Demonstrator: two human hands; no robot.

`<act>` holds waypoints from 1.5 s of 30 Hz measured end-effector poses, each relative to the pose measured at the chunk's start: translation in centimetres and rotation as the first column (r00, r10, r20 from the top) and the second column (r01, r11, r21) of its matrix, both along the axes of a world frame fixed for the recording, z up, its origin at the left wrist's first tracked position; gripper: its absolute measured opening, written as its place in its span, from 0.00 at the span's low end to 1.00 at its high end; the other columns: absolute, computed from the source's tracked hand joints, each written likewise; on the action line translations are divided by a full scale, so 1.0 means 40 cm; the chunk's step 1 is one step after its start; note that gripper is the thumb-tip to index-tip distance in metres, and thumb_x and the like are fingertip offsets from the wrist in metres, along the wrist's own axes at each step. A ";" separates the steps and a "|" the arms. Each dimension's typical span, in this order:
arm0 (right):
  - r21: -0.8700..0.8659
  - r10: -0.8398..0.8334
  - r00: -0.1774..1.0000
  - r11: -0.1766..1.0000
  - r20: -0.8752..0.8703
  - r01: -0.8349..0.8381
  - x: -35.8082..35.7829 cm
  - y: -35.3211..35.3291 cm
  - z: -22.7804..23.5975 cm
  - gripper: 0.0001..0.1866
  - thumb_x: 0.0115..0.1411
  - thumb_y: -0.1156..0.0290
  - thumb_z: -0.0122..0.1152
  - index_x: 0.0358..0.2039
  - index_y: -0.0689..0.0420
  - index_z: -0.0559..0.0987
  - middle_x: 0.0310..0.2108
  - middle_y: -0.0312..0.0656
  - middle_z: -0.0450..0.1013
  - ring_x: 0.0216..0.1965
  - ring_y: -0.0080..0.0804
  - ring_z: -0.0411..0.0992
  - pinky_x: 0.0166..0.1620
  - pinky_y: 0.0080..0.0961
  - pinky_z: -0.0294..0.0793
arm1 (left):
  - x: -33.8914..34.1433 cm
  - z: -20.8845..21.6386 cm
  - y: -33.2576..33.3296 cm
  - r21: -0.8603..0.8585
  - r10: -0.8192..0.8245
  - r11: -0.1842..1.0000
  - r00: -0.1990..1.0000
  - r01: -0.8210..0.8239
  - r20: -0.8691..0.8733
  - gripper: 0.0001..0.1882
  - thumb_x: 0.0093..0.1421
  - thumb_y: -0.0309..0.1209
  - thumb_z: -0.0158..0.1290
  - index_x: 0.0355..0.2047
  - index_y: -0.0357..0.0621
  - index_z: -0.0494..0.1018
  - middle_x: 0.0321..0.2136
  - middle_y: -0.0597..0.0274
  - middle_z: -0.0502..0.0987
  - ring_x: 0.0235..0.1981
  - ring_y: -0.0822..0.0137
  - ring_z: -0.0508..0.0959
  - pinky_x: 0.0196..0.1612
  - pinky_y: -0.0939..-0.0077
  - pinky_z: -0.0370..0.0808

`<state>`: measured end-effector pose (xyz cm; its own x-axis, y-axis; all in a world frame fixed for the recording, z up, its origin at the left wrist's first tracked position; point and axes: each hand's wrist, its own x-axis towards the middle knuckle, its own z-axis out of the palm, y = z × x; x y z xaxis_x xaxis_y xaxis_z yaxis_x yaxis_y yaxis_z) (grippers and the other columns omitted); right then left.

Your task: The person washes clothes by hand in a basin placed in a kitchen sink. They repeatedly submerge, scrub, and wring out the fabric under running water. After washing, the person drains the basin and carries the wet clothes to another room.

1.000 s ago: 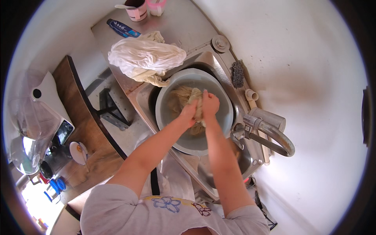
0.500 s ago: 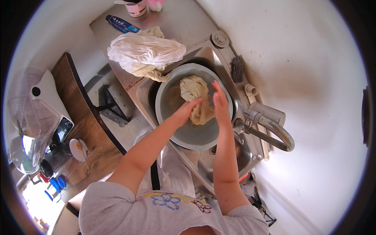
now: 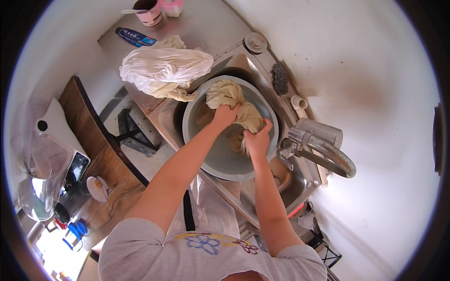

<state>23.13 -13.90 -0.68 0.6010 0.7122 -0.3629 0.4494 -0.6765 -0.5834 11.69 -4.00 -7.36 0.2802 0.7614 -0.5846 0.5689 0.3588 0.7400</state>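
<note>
A wet beige cloth (image 3: 226,93) lies bunched in a round grey basin (image 3: 191,89) of water, which is set in the metal sink. My left hand (image 3: 226,115) is closed on the middle of the cloth. Lower on the right, my right hand (image 3: 257,140) grips the cloth's other end, thumb and fingers wrapped round it. Between the two hands the fabric is twisted, and a loose end hangs under my right hand into the water.
A heap of white and cream cloth (image 3: 164,68) rests on the counter beside the basin. Behind it lie a dark blue tube (image 3: 135,36) and a pink cup (image 3: 150,16). A curved metal faucet (image 3: 335,154) stands at the right, near a dark scrubbing brush (image 3: 280,78) by the wall.
My right hand has gone from flat and open beside the cloth to gripping it. My left hand has moved slightly up and closed on the cloth, which now stretches toward the right.
</note>
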 end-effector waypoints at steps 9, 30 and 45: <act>-0.558 0.753 0.641 0.598 0.147 -0.575 -0.019 -0.022 -0.302 0.40 0.49 0.70 0.63 0.63 0.41 0.59 0.58 0.55 0.58 0.55 0.54 0.64 0.50 0.56 0.63 | 0.026 -0.262 -0.068 0.717 0.072 0.680 0.960 0.152 -0.272 0.26 0.61 0.45 0.46 0.57 0.46 0.66 0.56 0.53 0.68 0.56 0.53 0.67 0.56 0.58 0.66; 0.527 0.349 0.798 0.610 0.491 -0.592 -0.221 -0.021 0.296 0.19 0.43 0.62 0.66 0.39 0.45 0.80 0.45 0.44 0.66 0.51 0.51 0.61 0.52 0.50 0.58 | -0.047 0.138 -0.106 -0.827 0.837 0.445 0.168 0.344 0.520 0.29 0.60 0.55 0.46 0.49 0.44 0.68 0.46 0.54 0.74 0.43 0.55 0.75 0.47 0.59 0.73; 0.485 -0.055 0.972 0.859 -0.229 0.163 -0.114 0.132 0.016 0.15 0.53 0.61 0.61 0.32 0.59 0.74 0.32 0.41 0.74 0.35 0.42 0.72 0.40 0.35 0.71 | 0.001 0.070 -0.130 -0.199 0.578 0.794 0.610 -0.575 0.543 0.23 0.60 0.36 0.50 0.53 0.37 0.64 0.49 0.53 0.71 0.45 0.56 0.74 0.48 0.65 0.71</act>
<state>18.58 -8.61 -0.05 0.6382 0.7636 -0.0983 0.2271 -0.3087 -0.9237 11.72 -9.18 -4.58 0.0525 0.8776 -0.4766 -0.2634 0.4725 0.8410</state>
